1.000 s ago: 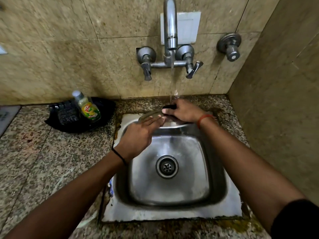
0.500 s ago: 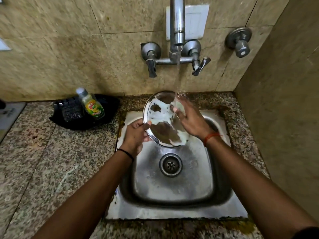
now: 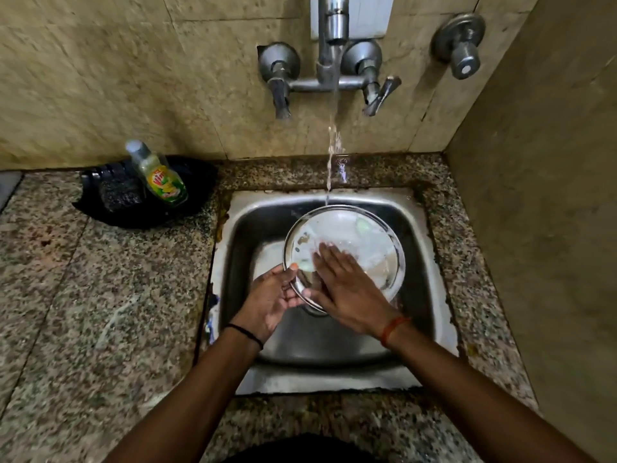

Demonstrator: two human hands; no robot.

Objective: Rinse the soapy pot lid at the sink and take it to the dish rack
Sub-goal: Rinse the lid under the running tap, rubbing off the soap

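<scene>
The round steel pot lid (image 3: 364, 242) is held over the steel sink (image 3: 417, 262), its face up toward me, with wet soap streaks on it. My left hand (image 3: 270, 302) grips its lower left rim, thumb on top. My right hand (image 3: 344, 292) lies flat on the lid's face, fingers spread. A thin stream of water (image 3: 332, 155) falls from the wall tap (image 3: 329, 51) and meets the lid's far rim. The dish rack is not in view.
A dish soap bottle (image 3: 160, 177) and a dark scrubber (image 3: 120, 195) rest in a black tray (image 3: 193, 202) at the back left of the granite counter (image 3: 100, 312). A tiled side wall (image 3: 551, 228) closes the right. A spare valve (image 3: 462, 48) sticks out of the back wall.
The lid has come down from a tilted pose under the tap to a flatter one low over the basin. My right hand has slid from its right edge onto its face.
</scene>
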